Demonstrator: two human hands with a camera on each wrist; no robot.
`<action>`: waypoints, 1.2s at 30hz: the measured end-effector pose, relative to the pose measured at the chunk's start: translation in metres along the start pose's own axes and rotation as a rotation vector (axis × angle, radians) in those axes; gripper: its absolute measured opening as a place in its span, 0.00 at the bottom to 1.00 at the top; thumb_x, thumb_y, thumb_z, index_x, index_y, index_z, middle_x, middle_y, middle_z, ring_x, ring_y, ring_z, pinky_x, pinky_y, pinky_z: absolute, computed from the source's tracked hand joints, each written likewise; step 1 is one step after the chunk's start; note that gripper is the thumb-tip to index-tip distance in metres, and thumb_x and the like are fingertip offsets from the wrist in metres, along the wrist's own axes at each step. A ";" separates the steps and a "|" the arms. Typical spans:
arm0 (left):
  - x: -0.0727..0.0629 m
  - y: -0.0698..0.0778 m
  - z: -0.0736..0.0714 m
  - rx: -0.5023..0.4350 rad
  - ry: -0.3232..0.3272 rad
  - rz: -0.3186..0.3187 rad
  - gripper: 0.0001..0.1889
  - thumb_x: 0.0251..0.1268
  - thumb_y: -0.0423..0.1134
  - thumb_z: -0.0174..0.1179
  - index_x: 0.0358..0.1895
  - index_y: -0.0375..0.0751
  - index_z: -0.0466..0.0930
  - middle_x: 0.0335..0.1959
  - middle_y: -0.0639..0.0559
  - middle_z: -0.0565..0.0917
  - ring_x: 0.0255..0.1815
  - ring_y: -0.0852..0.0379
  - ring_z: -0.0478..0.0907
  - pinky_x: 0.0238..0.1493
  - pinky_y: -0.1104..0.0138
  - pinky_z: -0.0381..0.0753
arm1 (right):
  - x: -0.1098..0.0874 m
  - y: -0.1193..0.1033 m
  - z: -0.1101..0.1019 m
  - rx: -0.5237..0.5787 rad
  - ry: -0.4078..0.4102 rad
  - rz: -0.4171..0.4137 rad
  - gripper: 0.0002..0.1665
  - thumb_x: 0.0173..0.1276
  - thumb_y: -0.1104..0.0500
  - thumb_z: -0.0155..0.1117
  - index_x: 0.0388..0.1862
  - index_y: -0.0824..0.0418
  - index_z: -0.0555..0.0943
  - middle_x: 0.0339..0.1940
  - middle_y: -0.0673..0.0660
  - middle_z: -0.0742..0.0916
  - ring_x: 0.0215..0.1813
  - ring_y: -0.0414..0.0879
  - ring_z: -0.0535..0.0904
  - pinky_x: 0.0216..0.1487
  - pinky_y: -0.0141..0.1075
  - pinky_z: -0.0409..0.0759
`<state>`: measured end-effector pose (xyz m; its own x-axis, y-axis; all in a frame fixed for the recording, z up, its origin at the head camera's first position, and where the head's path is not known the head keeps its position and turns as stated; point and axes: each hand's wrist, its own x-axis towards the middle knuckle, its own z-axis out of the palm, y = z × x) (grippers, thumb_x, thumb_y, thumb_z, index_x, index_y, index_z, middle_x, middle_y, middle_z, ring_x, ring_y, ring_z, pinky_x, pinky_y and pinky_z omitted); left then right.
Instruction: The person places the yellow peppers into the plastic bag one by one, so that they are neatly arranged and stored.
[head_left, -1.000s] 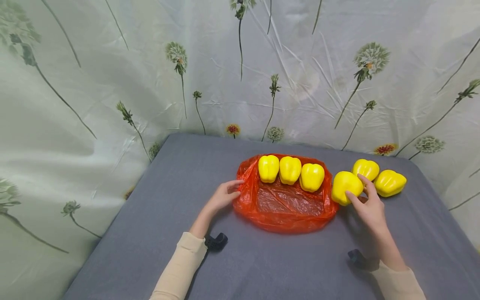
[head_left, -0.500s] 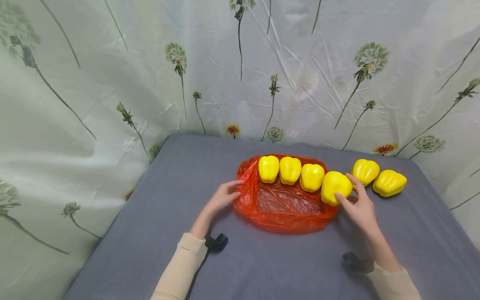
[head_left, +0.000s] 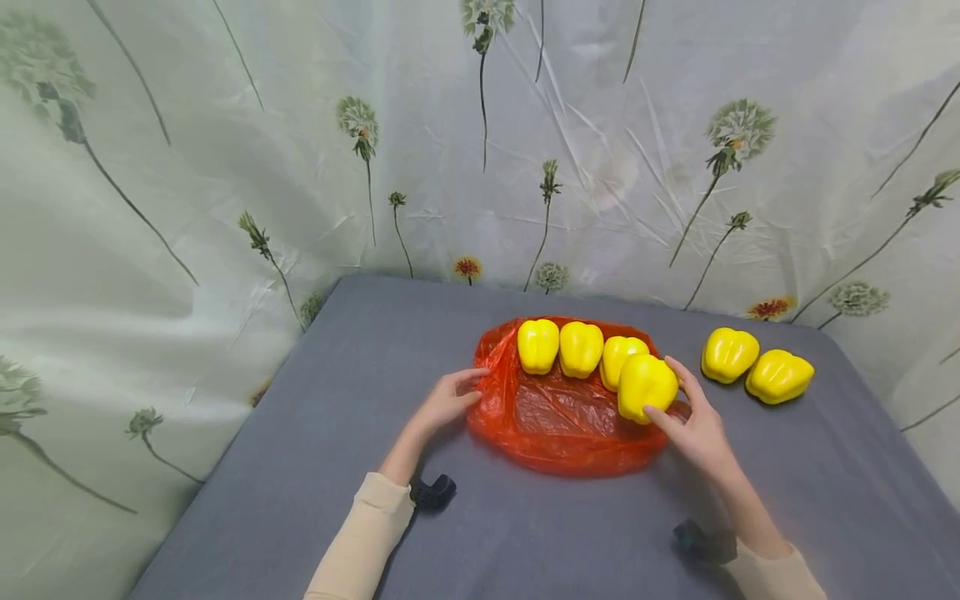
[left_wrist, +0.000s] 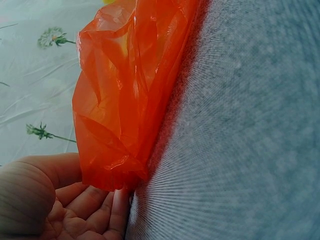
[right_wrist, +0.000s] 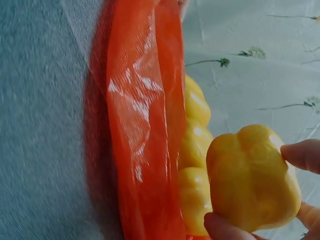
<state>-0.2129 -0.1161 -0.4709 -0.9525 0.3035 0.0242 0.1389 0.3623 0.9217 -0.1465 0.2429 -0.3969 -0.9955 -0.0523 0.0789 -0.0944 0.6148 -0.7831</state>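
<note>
A red plastic bag (head_left: 562, 461) lies spread with its mouth up, and three yellow bell peppers (head_left: 537, 347) stand in a row along its far side. My right hand (head_left: 697, 429) holds another yellow bell pepper (head_left: 647, 388) between thumb and fingers over the bag's right part, partly covering the third pepper in the row. The right wrist view shows this held pepper (right_wrist: 252, 180) above the bag's rim. At the opposite end, my left hand (head_left: 447, 400) grips the bag's left edge. In the left wrist view the bag's end (left_wrist: 112, 170) sits between its thumb and fingers.
Two more yellow bell peppers (head_left: 731, 355) lie on the grey tabletop (head_left: 555, 533) to the right of the bag. A pale curtain (head_left: 420, 125) printed with dandelions hangs behind and at the left of the table. Each wrist carries a dark strapped-on device (head_left: 435, 492).
My right hand has carried its bell pepper leftward, from beside the two loose peppers to over the bag. The left hand stays at the bag's left edge. The head view has tilted slightly up.
</note>
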 end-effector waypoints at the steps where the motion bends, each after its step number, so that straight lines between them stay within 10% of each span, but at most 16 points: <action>1: 0.000 -0.001 0.001 0.002 -0.003 0.002 0.22 0.63 0.28 0.53 0.62 0.33 0.71 0.59 0.35 0.76 0.59 0.40 0.75 0.62 0.52 0.74 | 0.000 0.000 0.001 -0.004 -0.005 -0.004 0.46 0.65 0.52 0.60 0.76 0.52 0.48 0.69 0.69 0.64 0.57 0.66 0.72 0.40 0.14 0.70; 8: 0.002 0.005 0.003 -0.020 -0.016 0.013 0.22 0.63 0.27 0.52 0.62 0.33 0.70 0.61 0.35 0.74 0.60 0.39 0.75 0.62 0.52 0.74 | 0.002 -0.004 0.010 -0.019 -0.076 -0.006 0.47 0.65 0.50 0.60 0.76 0.49 0.47 0.71 0.68 0.62 0.61 0.61 0.67 0.49 0.35 0.79; 15: 0.001 0.008 0.001 0.003 -0.006 0.021 0.22 0.63 0.27 0.52 0.61 0.32 0.71 0.59 0.34 0.76 0.59 0.39 0.75 0.61 0.52 0.75 | 0.007 -0.008 0.028 0.071 -0.142 -0.011 0.46 0.64 0.51 0.62 0.75 0.48 0.49 0.69 0.66 0.65 0.52 0.57 0.76 0.42 0.21 0.78; 24: 0.000 0.003 0.001 0.015 -0.012 0.017 0.21 0.64 0.28 0.52 0.61 0.33 0.71 0.61 0.35 0.75 0.59 0.40 0.76 0.61 0.52 0.75 | 0.012 -0.011 0.052 0.110 -0.213 0.028 0.47 0.62 0.48 0.64 0.74 0.44 0.51 0.71 0.63 0.65 0.59 0.59 0.74 0.52 0.44 0.83; 36: -0.011 0.018 0.000 0.035 0.010 0.052 0.21 0.63 0.25 0.51 0.60 0.27 0.70 0.59 0.31 0.75 0.58 0.37 0.75 0.60 0.50 0.75 | 0.016 -0.018 0.077 0.125 -0.258 0.014 0.44 0.61 0.49 0.65 0.73 0.42 0.54 0.72 0.60 0.65 0.61 0.58 0.72 0.55 0.45 0.81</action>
<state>-0.1998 -0.1123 -0.4544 -0.9464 0.3139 0.0763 0.1978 0.3764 0.9051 -0.1613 0.1705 -0.4293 -0.9643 -0.2526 -0.0797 -0.0645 0.5156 -0.8544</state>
